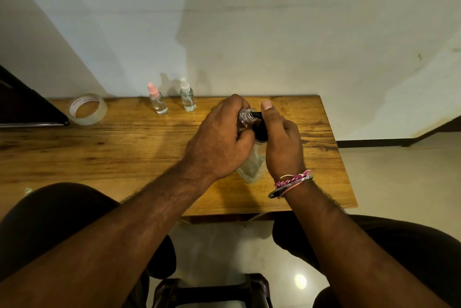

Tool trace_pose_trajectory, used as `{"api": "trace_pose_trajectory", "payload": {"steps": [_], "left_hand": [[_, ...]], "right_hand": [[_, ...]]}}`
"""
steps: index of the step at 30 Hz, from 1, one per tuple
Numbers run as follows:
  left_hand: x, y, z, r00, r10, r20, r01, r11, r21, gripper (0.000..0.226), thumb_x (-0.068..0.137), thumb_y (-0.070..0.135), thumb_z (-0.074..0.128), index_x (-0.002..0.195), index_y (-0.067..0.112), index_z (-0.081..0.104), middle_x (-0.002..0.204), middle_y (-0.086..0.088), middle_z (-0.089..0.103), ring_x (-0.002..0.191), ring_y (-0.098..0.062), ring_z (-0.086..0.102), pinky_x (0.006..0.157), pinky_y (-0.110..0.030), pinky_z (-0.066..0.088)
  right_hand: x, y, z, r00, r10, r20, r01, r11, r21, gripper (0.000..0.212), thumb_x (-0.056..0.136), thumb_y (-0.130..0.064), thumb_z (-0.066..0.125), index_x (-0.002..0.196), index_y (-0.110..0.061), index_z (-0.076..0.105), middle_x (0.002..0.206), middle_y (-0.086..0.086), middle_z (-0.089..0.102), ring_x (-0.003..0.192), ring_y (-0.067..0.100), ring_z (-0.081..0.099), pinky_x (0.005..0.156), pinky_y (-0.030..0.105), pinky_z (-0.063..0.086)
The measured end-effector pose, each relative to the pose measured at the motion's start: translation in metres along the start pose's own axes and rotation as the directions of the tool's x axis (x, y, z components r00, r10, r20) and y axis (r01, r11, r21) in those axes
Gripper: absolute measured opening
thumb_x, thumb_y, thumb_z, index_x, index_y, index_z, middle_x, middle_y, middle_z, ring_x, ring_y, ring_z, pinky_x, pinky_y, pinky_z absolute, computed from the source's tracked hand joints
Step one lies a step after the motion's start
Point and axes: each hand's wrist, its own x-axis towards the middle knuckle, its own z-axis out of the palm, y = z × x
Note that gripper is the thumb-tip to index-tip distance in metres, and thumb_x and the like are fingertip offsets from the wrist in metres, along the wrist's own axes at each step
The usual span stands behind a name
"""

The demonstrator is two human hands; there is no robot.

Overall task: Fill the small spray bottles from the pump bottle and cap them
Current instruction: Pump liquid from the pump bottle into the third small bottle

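- left hand (219, 143) is wrapping its grip around an uncapped small spray bottle (245, 118), mid-frame, holding its open neck against the black nozzle of the pump bottle (252, 168)
- right hand (280, 143) is gripping the pump head, thumb sticking up
- pump bottle is standing on the wooden counter (124, 148)
- two capped spray bottles, pink-topped (157, 99) and white-topped (187, 95), are sitting at the counter's far edge
- tape roll (87, 109) is lying upper left

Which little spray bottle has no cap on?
The small bottle held in the left hand; its neck is open. The pink-capped bottle and white-capped bottle stand capped.
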Motion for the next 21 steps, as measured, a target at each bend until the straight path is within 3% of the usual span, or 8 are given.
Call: {"api": "trace_pose_trajectory", "payload": {"steps": [9,12,14,16,18,21], "left_hand": [[-0.002,-0.001,0.0,1.0,-0.011,0.01,0.011,1.0,-0.01,0.024,0.085,0.015,0.062,0.107,0.02,0.055,0.095,0.008,0.056,0.087,-0.011,0.055,0.069,-0.023,0.04],[0.0,0.002,-0.001,1.0,-0.008,0.001,0.008,1.0,-0.017,0.024,0.085,0.016,0.061,0.108,0.019,0.055,0.096,0.006,0.058,0.086,-0.013,0.057,0.068,-0.027,0.044],[0.001,0.004,-0.002,1.0,-0.005,-0.011,0.004,1.0,-0.024,0.025,0.085,0.015,0.062,0.108,0.018,0.055,0.096,0.004,0.059,0.086,-0.014,0.058,0.067,-0.029,0.047],[0.002,0.005,-0.003,1.0,0.0,-0.016,0.0,0.999,-0.036,0.024,0.084,0.014,0.062,0.108,0.017,0.056,0.095,0.004,0.059,0.086,-0.014,0.058,0.067,-0.029,0.047],[0.002,0.006,-0.003,1.0,0.001,-0.015,-0.002,0.999,-0.042,0.024,0.083,0.015,0.061,0.107,0.018,0.055,0.094,0.005,0.059,0.086,-0.014,0.057,0.067,-0.029,0.047],[0.002,0.006,-0.003,1.0,-0.001,-0.01,0.001,0.999,-0.039,0.024,0.083,0.016,0.061,0.106,0.018,0.055,0.094,0.006,0.058,0.085,-0.013,0.057,0.067,-0.029,0.045]], "right_hand": [[0.0,0.0,0.002,0.997,-0.083,0.008,0.083,0.996,-0.035,0.069,0.091,-0.068,0.044,0.082,-0.007,0.073,0.083,0.017,0.071,0.082,0.03,0.068,0.074,0.051,0.056],[0.001,-0.002,0.0,0.999,-0.039,0.035,0.04,0.999,-0.028,0.07,0.089,-0.073,0.043,0.088,-0.013,0.078,0.089,0.012,0.074,0.089,0.026,0.072,0.081,0.051,0.058],[0.001,-0.005,-0.002,0.998,-0.003,0.065,0.005,1.0,-0.029,0.069,0.09,-0.074,0.042,0.091,-0.016,0.079,0.092,0.012,0.076,0.091,0.024,0.073,0.081,0.046,0.058],[0.0,-0.007,-0.004,0.996,0.011,0.087,-0.009,1.0,-0.023,0.063,0.098,-0.069,0.043,0.09,-0.019,0.08,0.092,0.01,0.076,0.088,0.016,0.073,0.073,0.032,0.057],[-0.001,-0.007,-0.008,0.995,0.014,0.099,-0.013,1.0,-0.008,0.055,0.107,-0.058,0.042,0.088,-0.021,0.078,0.086,0.001,0.076,0.079,0.0,0.069,0.066,0.014,0.05],[-0.001,-0.006,-0.011,0.991,0.027,0.128,-0.03,0.999,0.018,0.05,0.11,-0.048,0.04,0.083,-0.025,0.075,0.071,-0.016,0.074,0.071,-0.009,0.066,0.063,0.006,0.045]]}}
